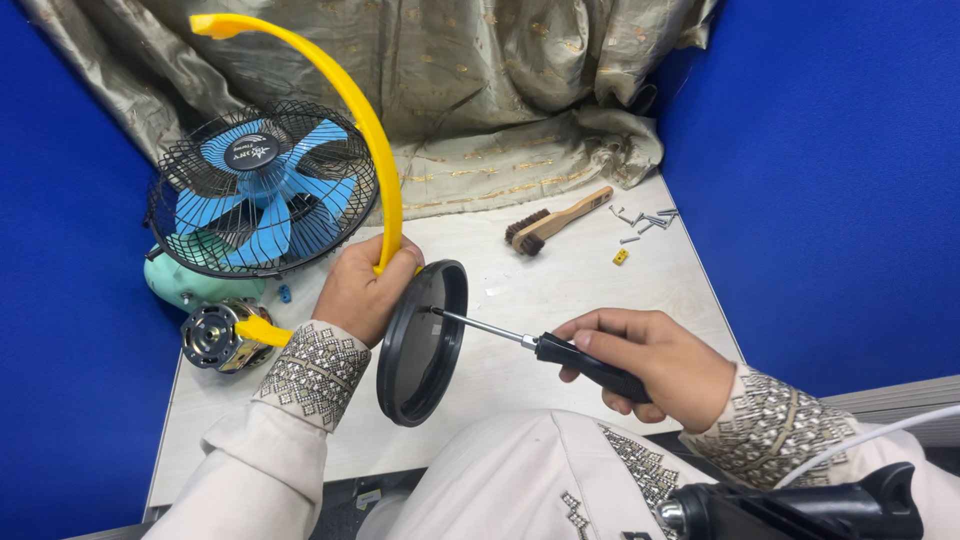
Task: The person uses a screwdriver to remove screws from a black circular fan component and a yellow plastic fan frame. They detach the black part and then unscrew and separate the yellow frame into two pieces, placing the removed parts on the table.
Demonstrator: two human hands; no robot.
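While the left hand (362, 292) closes around the yellow curved bracket (345, 95) and the rim of the black round base (421, 343), it stands that base on edge, so its hollow underside faces the right hand (650, 358). That hand is wrapped tight on the black handle of a screwdriver (545, 346), whose shaft runs level from the grip to a point inside the base, just beside the left thumb. Above the left grip the bracket arcs over a caged fan head with blue blades (262, 188), which rests on the white table (560, 290) behind the knuckles. Below the left wrist lies a bare motor (213, 335). Well beyond the screwdriver tip sit a wooden brush (555, 220) and loose screws (643, 220).
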